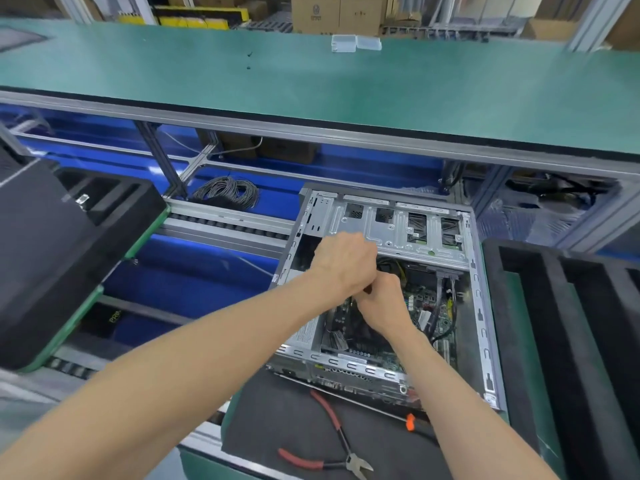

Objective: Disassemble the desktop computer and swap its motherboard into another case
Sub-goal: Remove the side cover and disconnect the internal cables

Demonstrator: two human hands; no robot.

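Note:
The open grey computer case (481, 306) lies on its side on the conveyor, with the green motherboard (420, 299) and its cables showing inside. The silver drive cage (398, 226) spans the far end of the case. Both my hands are over the case's middle. My left hand (343, 261) is curled into a fist above the board, and a dark, red-tipped handle (367, 289) peeks out under its heel. My right hand (381, 301) sits just below it with fingers curled down toward the board. What those fingers hold is hidden.
On the black mat (277, 410) in front of the case lie red-handled cutters (332, 457) and a long screwdriver with an orange collar (410, 422). Black foam trays stand at left (52, 237) and right (571, 323). A green bench (311, 84) lies beyond, and a cable coil (227, 192) under it.

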